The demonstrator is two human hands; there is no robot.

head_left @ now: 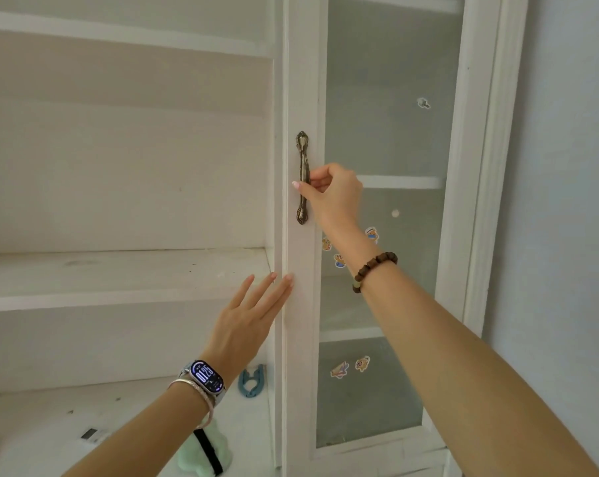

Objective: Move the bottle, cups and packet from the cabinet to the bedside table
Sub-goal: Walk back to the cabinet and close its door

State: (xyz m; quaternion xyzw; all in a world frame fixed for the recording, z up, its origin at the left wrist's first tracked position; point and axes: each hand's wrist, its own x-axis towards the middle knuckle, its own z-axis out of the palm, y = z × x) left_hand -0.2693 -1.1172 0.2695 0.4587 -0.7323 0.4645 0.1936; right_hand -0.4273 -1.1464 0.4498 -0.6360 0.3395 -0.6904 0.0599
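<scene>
Centre frame: right hand pinches brass handle of white cabinet door. Left hand, lower centre, flat and open, fingertips on door edge, gripping nothing.

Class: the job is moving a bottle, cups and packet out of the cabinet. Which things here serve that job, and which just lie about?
Serving the job:
cabinet door
door handle
right hand
left hand

Lying about:
blue clip
green cloth
stickers

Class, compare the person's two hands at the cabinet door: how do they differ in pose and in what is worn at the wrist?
The right hand is curled in a grip on the metal door handle; the left hand lies open, fingers flat on the door frame. The right wrist has a wooden bead bracelet; the left a smartwatch. Both touch the same door.
</scene>
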